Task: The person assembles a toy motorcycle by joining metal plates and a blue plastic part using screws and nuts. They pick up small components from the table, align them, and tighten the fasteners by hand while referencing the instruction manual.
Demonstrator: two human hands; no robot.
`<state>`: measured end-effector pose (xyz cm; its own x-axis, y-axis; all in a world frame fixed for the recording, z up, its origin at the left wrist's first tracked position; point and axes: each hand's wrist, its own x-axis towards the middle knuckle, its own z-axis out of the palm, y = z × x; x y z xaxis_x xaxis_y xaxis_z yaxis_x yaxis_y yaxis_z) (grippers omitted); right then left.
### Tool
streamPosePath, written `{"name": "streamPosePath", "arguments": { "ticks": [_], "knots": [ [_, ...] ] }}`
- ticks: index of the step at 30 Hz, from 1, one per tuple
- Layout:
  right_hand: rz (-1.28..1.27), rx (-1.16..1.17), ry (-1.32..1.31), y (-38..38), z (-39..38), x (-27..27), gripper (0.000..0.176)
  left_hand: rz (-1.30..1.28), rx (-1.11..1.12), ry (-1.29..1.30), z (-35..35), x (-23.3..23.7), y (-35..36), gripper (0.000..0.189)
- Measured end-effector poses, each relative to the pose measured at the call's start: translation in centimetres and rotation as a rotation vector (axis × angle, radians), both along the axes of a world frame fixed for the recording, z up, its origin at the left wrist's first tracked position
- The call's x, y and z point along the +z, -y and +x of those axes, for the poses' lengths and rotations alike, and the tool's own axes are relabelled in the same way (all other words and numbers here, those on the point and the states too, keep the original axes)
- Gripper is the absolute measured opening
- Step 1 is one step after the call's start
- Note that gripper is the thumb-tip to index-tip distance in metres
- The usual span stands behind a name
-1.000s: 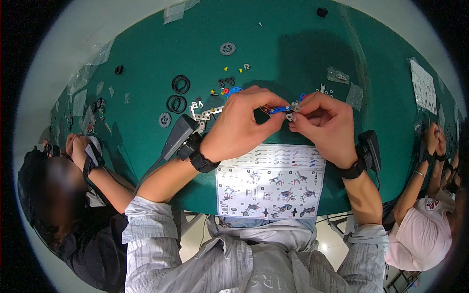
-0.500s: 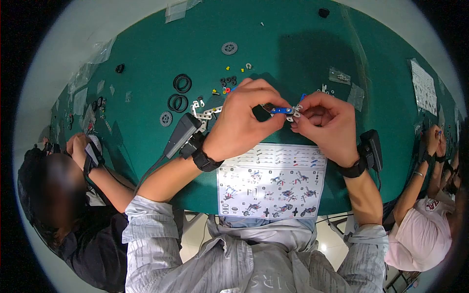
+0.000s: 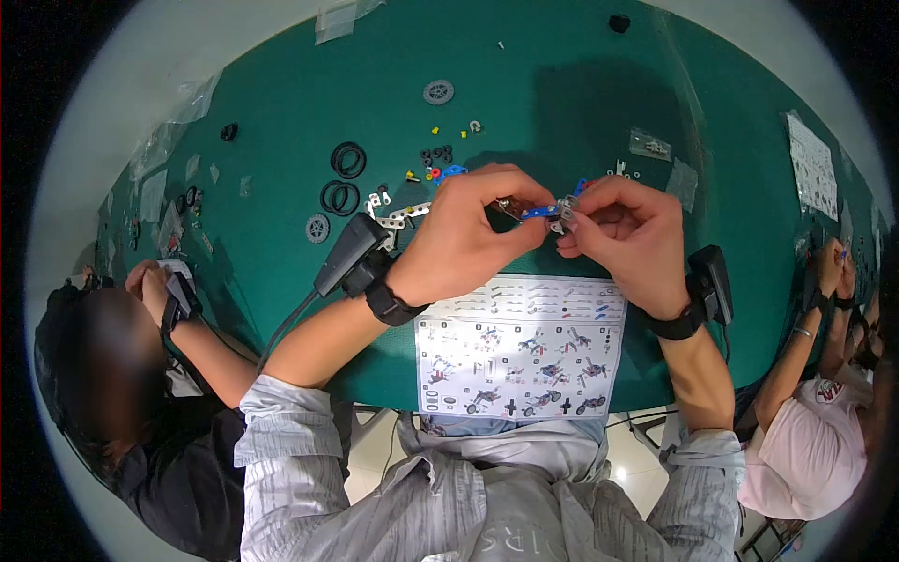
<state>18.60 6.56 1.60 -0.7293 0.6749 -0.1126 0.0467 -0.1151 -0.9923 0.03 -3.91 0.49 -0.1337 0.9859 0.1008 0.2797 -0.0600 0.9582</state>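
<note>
Between my two hands is a small assembly (image 3: 538, 213) of blue and silver metal parts. My left hand (image 3: 476, 223) pinches its blue strip from the left, thumb and fingers pressed together. At the assembly's right end, my right hand (image 3: 629, 234) grips the silver pieces with thumb and forefinger; the exact hold is partly hidden by the fingers. Below both hands lies a printed instruction sheet (image 3: 520, 347). White perforated strips (image 3: 403, 217) and a blue part (image 3: 453, 171) lie beside my left hand.
Black rubber rings (image 3: 348, 160), grey wheels (image 3: 438, 92), small black, yellow and red pieces, and plastic bags (image 3: 650, 144) lie on the green table (image 3: 599, 37). Other people sit at the left and right, their hands near parts of their own.
My left hand has dropped slightly, showing more of the blue part behind it. The assembly is tilted a little differently between my fingers.
</note>
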Motion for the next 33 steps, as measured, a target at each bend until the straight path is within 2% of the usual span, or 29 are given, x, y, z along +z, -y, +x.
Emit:
{"name": "streamPosePath", "arguments": {
  "ticks": [4, 10, 13, 16, 19, 25, 28, 31, 33],
  "knots": [
    [-0.016, -0.013, 0.017, 0.1, 0.0, 0.1, 0.008, -0.021, -0.022, 0.066, 0.1, -0.4, 0.0, 0.013],
    [-0.04, -0.02, 0.018, 0.1, -0.1, -0.1, 0.007, -0.005, -0.019, 0.035, 0.3, -0.3, 0.0, 0.012],
    [-0.051, -0.018, 0.026, 0.0, -0.1, -0.1, 0.008, -0.018, -0.022, 0.051, 0.3, -0.3, 0.0, 0.012],
    [-0.049, 0.016, 0.029, -0.3, 0.0, -0.3, 0.009, -0.057, -0.022, 0.056, 0.1, -0.1, -0.1, 0.024],
    [-0.109, 0.026, 0.044, -0.6, -0.1, -0.4, 0.01, -0.161, -0.032, 0.127, 0.2, 0.1, 0.0, 0.014],
    [-0.165, 0.021, 0.031, -0.6, -0.2, -0.5, 0.011, -0.207, -0.061, 0.198, -0.1, -0.8, -0.1, 0.018],
    [-0.094, -0.027, 0.026, -0.1, -0.2, -0.5, 0.011, -0.141, -0.033, 0.318, 0.2, -1.5, -0.2, 0.023],
    [0.003, -0.081, 0.037, 0.5, -0.3, -0.1, 0.011, -0.018, -0.049, 0.304, 0.3, -1.8, -0.3, 0.022],
    [-0.007, -0.085, 0.014, 0.7, -0.3, -0.2, 0.011, -0.04, -0.048, 0.31, 0.3, -1.4, -0.3, 0.021]
  ]
}}
